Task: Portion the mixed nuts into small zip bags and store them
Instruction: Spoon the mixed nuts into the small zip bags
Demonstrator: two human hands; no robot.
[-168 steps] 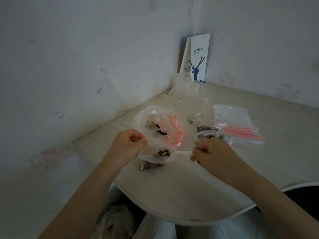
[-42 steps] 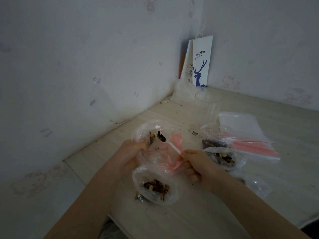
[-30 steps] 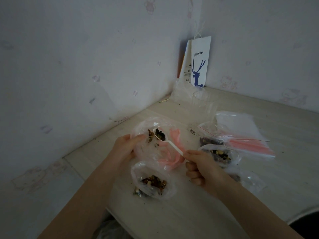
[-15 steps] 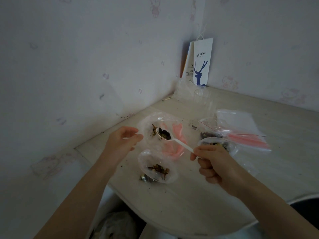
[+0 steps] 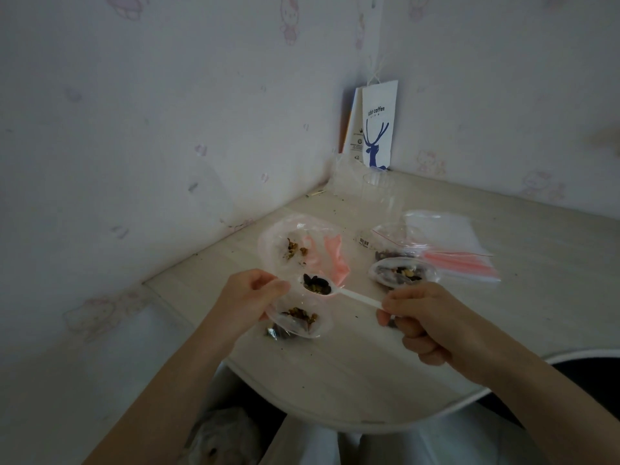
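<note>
Pale desk (image 5: 335,380); at its far corner, a paper bag (image 5: 377,129) reading "coffee". Near the front edge, left grip (image 5: 250,297) pinches a small zip bag (image 5: 298,322) by its rim; right grip (image 5: 422,317) pinches a nut-filled spoon (image 5: 355,296) above it.

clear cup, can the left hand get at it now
Probably not: the left hand pinches the small zip bag open, and the large nut bag lies between it and the clear cup.

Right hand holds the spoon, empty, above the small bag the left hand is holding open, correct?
Not empty: the head view shows the spoon carrying a dark heap of nuts. The rest stands: the right hand holds it above the small bag that the left hand holds open.
</note>
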